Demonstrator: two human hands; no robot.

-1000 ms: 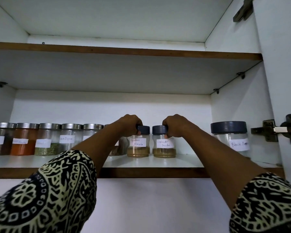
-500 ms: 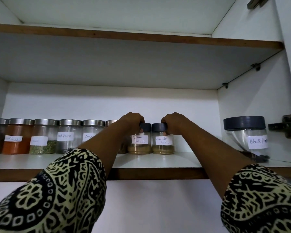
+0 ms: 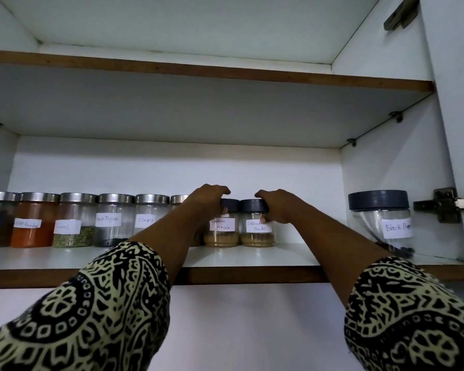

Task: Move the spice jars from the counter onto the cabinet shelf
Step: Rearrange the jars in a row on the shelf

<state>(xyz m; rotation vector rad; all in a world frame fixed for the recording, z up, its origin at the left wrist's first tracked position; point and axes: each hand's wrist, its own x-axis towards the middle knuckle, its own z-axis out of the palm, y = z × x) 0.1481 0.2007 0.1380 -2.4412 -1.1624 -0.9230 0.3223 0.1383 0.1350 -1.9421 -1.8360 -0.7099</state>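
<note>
Two small dark-lidded jars stand side by side on the white cabinet shelf (image 3: 252,259): the Garam Masala jar (image 3: 221,232) and the Coriander Powder jar (image 3: 256,232). My left hand (image 3: 208,203) is at the Garam Masala lid, its fingers lifted and spread above the lid while the thumb touches the jar's side. Mirroring it, my right hand (image 3: 277,207) hovers over the Coriander lid, thumb against the glass. Both jars rest upright on the shelf.
Several steel-lidded spice jars (image 3: 113,220) line the shelf to the left, one partly hidden behind my left arm. A larger Black Pepper jar (image 3: 381,223) stands at the right, near the door hinge (image 3: 445,204). An upper shelf (image 3: 198,73) hangs overhead.
Both hands have loosened from the lids, fingers now raised above them. The two jars stay where they were on the shelf. The camera has shifted slightly.
</note>
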